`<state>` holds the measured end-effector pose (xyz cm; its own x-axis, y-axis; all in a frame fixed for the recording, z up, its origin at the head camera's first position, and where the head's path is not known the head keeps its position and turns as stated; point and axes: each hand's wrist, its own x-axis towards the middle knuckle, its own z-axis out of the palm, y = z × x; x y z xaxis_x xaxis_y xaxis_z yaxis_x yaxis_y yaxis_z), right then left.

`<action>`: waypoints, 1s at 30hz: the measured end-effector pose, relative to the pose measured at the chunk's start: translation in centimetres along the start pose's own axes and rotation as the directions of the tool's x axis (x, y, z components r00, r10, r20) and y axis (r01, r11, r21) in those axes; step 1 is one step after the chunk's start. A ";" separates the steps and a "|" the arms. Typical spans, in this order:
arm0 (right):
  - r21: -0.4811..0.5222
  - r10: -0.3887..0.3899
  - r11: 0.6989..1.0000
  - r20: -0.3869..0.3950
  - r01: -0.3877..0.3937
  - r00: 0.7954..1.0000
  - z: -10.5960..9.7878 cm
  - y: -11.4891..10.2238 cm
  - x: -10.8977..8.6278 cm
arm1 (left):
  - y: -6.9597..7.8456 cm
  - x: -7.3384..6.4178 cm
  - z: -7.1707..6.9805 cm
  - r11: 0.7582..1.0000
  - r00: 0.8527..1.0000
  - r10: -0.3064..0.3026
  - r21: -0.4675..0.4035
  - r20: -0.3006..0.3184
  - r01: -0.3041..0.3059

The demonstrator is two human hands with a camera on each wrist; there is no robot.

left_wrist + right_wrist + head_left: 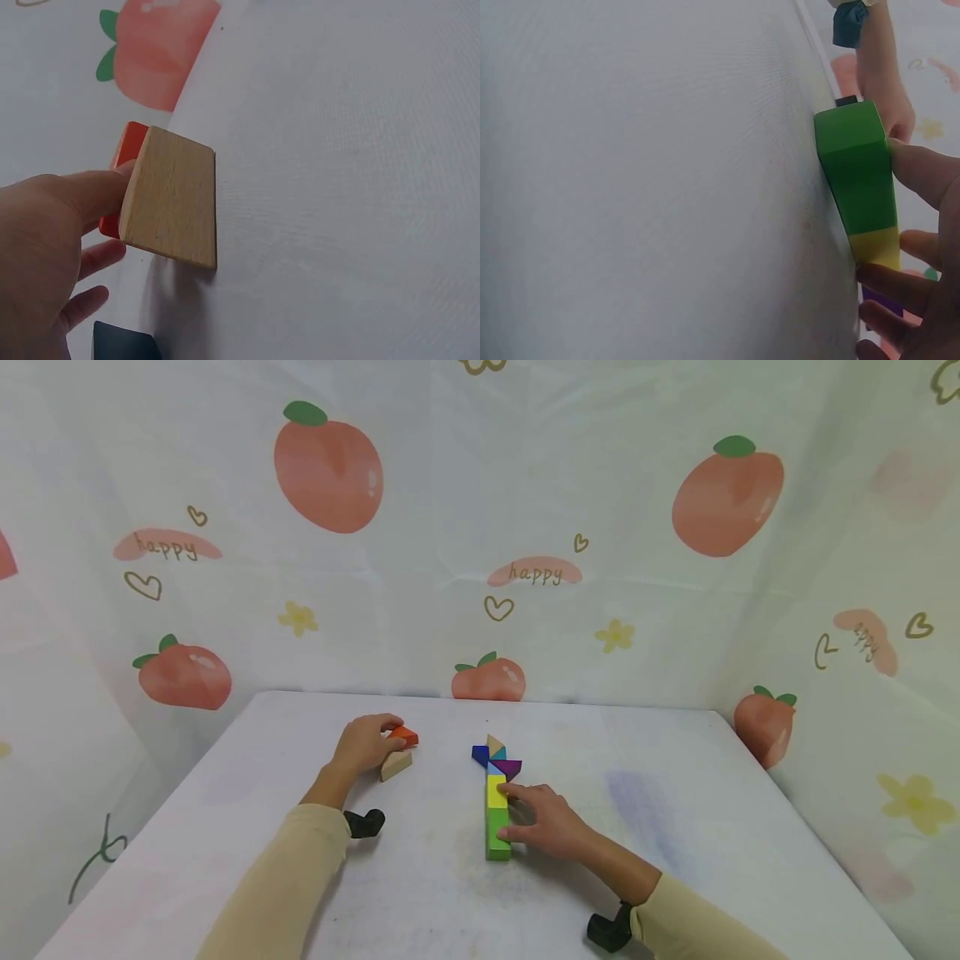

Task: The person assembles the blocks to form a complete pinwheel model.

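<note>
Pale cloth (pixel 427 477) printed with peaches and "happy" rises behind the white surface (pixel 427 893), whose far edge runs just beyond the pieces. At left far, the left hand (pixel 365 743) pinches an orange-red block (pixel 406 737) between thumb and fingers; a plain wooden block (pixel 396 765) sits just on its near side. White surface separates these from a row of blocks near the middle. There the right hand (pixel 551 820) has thumb and fingers apart, the thumb touching a green block (pixel 498 839) at the near end and a finger touching the yellow block (pixel 497 792) beyond it. Farther along, a purple block (pixel 510 768) juts right, a dark blue block (pixel 480 754) left, and a tan triangle (pixel 492 744) tops the row. Wide stretches of surface run from the row to the right edge and toward the near side.
</note>
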<state>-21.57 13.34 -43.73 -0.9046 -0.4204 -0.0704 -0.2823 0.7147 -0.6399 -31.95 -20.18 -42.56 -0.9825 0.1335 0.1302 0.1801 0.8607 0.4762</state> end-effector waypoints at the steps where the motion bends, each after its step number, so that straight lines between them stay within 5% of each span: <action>1: -0.004 -0.002 1.000 -0.001 0.002 1.000 0.0 0.0 0.0 | 0.0 0.0 -0.1 1.000 1.000 0.002 -0.007 -0.008 -0.002; 18: 0.015 -0.007 1.000 -0.005 0.007 1.000 0.0 0.0 0.0 | 2.7 0.0 -1.3 0.992 0.995 0.058 -0.103 -0.082 -0.066; 30: 0.011 -0.001 1.000 -0.006 0.001 1.000 0.0 0.0 0.0 | 5.0 -0.2 -0.4 0.979 0.984 0.110 -0.153 -0.141 -0.132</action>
<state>-21.59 13.33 -43.75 -0.9062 -0.4177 -0.0653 -0.2797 0.7081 -0.6484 -30.85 -16.10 -39.86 -0.9399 0.1573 0.3029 0.3132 0.7502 0.5823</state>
